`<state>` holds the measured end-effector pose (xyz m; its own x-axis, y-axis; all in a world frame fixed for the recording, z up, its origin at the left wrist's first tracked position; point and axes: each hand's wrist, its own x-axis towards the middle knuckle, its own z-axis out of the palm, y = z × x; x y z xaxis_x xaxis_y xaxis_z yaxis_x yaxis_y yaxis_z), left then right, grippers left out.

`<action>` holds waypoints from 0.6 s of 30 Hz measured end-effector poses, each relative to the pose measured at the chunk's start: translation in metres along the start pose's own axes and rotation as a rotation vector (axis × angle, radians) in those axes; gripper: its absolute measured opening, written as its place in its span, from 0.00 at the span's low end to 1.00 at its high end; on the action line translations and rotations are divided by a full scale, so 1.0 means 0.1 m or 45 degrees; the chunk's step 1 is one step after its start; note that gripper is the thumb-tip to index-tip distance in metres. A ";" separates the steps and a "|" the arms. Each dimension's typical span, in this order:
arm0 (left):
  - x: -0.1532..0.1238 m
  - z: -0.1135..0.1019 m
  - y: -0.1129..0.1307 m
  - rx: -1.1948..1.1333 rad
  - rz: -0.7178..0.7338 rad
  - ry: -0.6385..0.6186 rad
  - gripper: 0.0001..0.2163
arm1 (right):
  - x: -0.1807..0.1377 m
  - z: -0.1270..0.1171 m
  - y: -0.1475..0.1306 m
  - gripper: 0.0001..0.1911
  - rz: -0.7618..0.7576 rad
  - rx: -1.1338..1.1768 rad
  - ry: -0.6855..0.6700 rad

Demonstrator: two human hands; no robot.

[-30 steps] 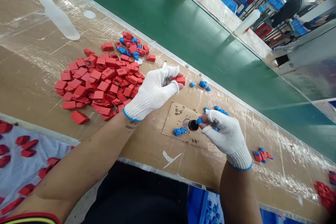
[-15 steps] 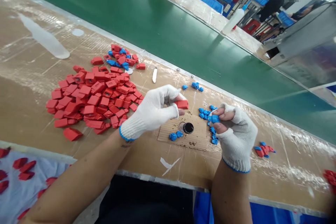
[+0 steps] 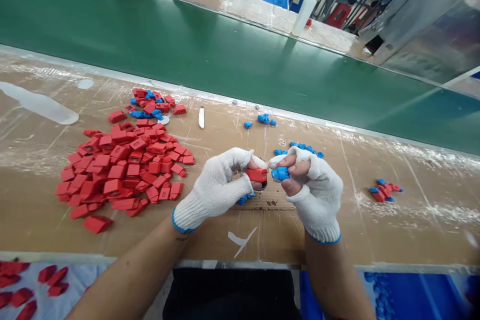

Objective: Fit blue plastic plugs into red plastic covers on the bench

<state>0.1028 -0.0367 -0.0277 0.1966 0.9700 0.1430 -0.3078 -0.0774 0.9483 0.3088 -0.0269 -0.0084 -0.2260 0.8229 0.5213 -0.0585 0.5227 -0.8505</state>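
Observation:
Both hands wear white knit gloves with bare fingertips. Pinched in my left hand (image 3: 221,180) is a red plastic block (image 3: 257,175), its end with a hole turned to the right. My right hand (image 3: 311,187) grips a small blue plastic piece (image 3: 280,173) by its right end. The two parts face each other with a narrow gap between them. Beneath the hands lies a cardboard piece (image 3: 273,199), and the dark cup on it is mostly hidden. Several blue pieces (image 3: 305,149) lie just behind my right hand.
A large heap of red blocks (image 3: 123,165) covers the table's left side. A white-handled tool (image 3: 201,117) and more blue pieces (image 3: 264,119) lie toward the back. One red-and-blue assembly (image 3: 384,191) sits at right. Behind runs a green belt (image 3: 210,45), with a bottle (image 3: 304,12) beyond.
My hands have come together, bringing the blue piece close to the red block's holed end. The head view has turned, so the table appears more level.

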 end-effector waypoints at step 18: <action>0.01 0.02 0.07 0.104 0.054 -0.064 0.17 | 0.02 0.03 -0.02 0.13 -0.208 -0.352 -0.033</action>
<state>0.1025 -0.0366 -0.0208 0.2324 0.9528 0.1956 -0.2400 -0.1387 0.9608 0.3060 -0.0268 -0.0062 -0.2599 0.7193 0.6443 0.1697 0.6908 -0.7028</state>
